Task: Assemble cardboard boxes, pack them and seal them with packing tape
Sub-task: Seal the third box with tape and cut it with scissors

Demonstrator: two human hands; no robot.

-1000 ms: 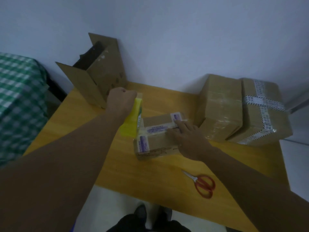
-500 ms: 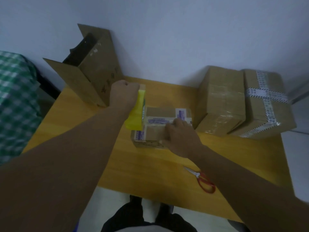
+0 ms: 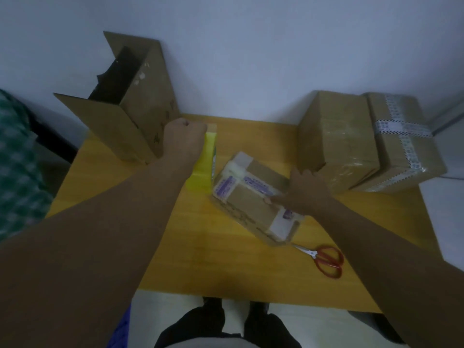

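Cardboard, in the shape of a small taped box (image 3: 253, 197), is lying askew near the middle of the yellow wooden surface (image 3: 226, 270), with strips of white tape printed in purple crossing its top. You are pressing your right hand (image 3: 305, 194) onto the box's right end. Its fingers are lying fairly straight over the far edge and the thumb is resting flat on the top, so that hand is curling round nothing. Your left hand (image 3: 184, 139) is making a tight fist at the top of a yellow packet (image 3: 202, 169) and gripping its upper edge. The packet is standing upright just beside the box's left corner. Red-handled scissors (image 3: 324, 257) are lying near the box's nearest corner, blades pointing toward it. At the far left an open carton (image 3: 135, 121) is standing tall against the wall (image 3: 251, 46), showing something dark inside. On the far right two sealed boxes are sitting side by side and touching: a clear-taped box (image 3: 336, 141) and a white-taped box (image 3: 406, 151) with printed bands crossing on top. A green checked cloth (image 3: 15, 167) is showing, blurred, to the left of the surface.
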